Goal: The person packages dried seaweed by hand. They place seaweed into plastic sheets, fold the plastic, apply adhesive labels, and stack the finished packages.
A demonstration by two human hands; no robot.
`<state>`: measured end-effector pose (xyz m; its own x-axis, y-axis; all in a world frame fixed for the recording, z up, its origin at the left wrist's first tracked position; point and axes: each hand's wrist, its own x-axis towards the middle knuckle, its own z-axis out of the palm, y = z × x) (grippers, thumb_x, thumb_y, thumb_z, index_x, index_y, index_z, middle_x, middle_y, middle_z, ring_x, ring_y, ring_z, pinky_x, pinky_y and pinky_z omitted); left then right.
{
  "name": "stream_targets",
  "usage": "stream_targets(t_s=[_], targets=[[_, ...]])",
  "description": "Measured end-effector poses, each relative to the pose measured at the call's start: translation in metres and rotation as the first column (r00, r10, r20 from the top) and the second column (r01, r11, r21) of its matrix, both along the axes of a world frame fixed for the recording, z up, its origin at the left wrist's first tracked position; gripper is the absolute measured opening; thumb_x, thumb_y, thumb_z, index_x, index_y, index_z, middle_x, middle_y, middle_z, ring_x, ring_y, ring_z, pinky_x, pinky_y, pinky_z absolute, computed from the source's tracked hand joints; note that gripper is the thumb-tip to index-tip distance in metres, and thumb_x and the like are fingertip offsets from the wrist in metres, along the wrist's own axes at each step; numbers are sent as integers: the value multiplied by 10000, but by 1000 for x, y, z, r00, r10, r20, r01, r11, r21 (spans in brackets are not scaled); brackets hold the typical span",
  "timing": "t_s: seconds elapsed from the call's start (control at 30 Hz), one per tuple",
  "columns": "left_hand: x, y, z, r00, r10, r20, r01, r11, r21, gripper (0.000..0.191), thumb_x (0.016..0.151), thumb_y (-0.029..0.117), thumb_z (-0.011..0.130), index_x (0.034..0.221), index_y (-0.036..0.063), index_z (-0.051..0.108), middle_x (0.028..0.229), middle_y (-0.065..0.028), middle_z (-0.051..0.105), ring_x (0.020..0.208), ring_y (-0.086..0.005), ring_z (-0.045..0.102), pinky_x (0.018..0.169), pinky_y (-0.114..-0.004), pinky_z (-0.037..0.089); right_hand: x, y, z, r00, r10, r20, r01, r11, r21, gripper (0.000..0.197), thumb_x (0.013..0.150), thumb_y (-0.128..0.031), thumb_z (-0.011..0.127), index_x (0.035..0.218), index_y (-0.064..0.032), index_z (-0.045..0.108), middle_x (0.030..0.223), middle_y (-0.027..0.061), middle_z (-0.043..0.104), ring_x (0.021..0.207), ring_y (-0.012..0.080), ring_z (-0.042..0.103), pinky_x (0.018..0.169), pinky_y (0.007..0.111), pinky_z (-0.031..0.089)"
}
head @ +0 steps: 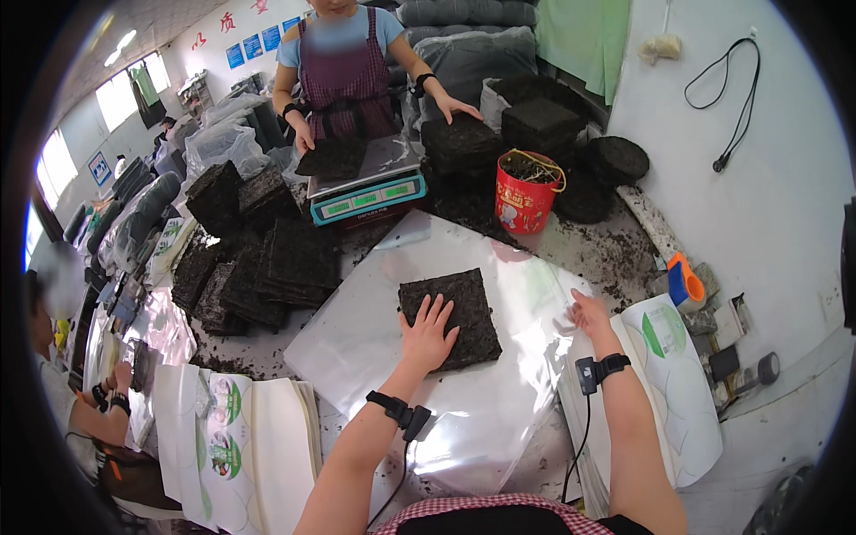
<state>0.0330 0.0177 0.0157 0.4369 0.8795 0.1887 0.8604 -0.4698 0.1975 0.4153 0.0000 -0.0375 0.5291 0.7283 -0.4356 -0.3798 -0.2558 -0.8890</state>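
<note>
My left hand (428, 334) lies flat, fingers spread, on a square stack of dark dried seaweed sheets (471, 314). Beneath that stack is a glossy clear plastic sheet (374, 287), turned cornerwise on the table. My right hand (590, 315) is at the sheet's right corner with its fingers partly curled. Whether those fingers pinch the film is unclear. Printed white packaging sheets (659, 374) are piled beside my right forearm. Another pile of printed packaging (234, 441) lies at my lower left.
Across the table, a person's hands (458, 107) touch dark sheets by a digital scale (366, 200). More seaweed stacks (294, 261) stand left. A red bucket (525, 194), an orange-and-blue tape dispenser (685, 284) and a wall (796, 234) are right. Another person (80, 408) works at far left.
</note>
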Motion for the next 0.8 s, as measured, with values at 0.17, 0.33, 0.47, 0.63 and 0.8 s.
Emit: stream_targets(t_s=[0.17, 0.33, 0.47, 0.63, 0.8], targets=[[5, 8, 13, 1000, -13, -10, 13, 998, -54, 552, 952, 428, 466, 1450, 215, 363, 1536, -23, 293, 1433, -237, 219, 1058, -701, 183, -1, -8, 17, 847, 355, -395, -397, 918, -26, 421, 824, -439, 729, 882, -44, 596, 725, 33, 565, 527, 113, 505, 438, 205, 379], [10, 6, -3, 1000, -25, -18, 25, 1000, -12, 545, 954, 424, 463, 1450, 219, 370, 1542, -21, 283, 1434, -237, 216, 1051, -708, 174, -22, -15, 23, 563, 504, 656, -280, 862, -422, 713, 793, -625, 650, 1064, 33, 604, 851, 114, 635, 606, 189, 586, 528, 298, 477], [-2, 3, -8, 1000, 12, -4, -12, 1000, -20, 548, 957, 434, 452, 1457, 230, 356, 1545, -12, 277, 1440, -233, 200, 1060, -700, 170, -18, -19, 36, 886, 342, -314, -387, 918, -90, 595, 833, -545, 647, 1071, 0, 617, 931, 120, 664, 659, 171, 597, 547, 271, 475], [3, 3, -1, 1000, -7, -19, 6, 1000, -30, 552, 955, 433, 455, 1458, 230, 353, 1545, -7, 275, 1441, -228, 200, 1065, -693, 180, -17, -5, 2, 871, 491, 1, -488, 864, 124, 330, 860, -391, 665, 948, -73, 670, 851, 38, 647, 726, 120, 569, 618, 268, 449], [-1, 6, -11, 997, -32, -74, 31, 999, -11, 607, 914, 419, 490, 1468, 226, 336, 1560, -19, 237, 1444, -258, 188, 1002, -754, 196, -225, 1, 67, 279, 181, 943, -792, 599, 119, 153, 813, -181, 663, 903, -67, 614, 1419, 184, 437, 1280, 358, 425, 1105, 480, 249]])
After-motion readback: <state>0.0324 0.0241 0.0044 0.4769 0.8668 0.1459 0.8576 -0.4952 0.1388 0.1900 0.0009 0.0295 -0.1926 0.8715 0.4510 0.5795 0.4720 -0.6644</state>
